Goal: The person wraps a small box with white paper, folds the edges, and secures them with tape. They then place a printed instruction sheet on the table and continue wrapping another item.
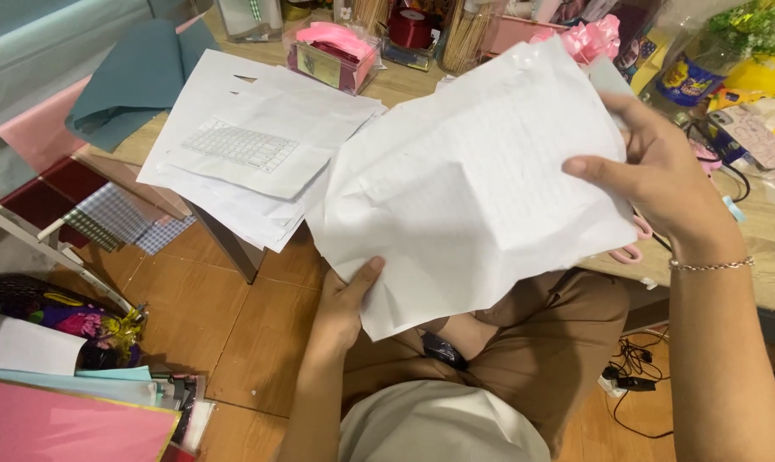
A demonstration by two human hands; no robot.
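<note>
A: While spread over the lap, creased white sheet held up at opposite edges, likely to keep it flat.
B: Left hand?
A: Pinching bottom edge, thumb on top.
B: Right hand?
A: Clamping right edge, thumb in front, fingers behind.
B: Texture?
A: Thin, crumpled paper. Flat paper stack on wooden desk, left.
</note>
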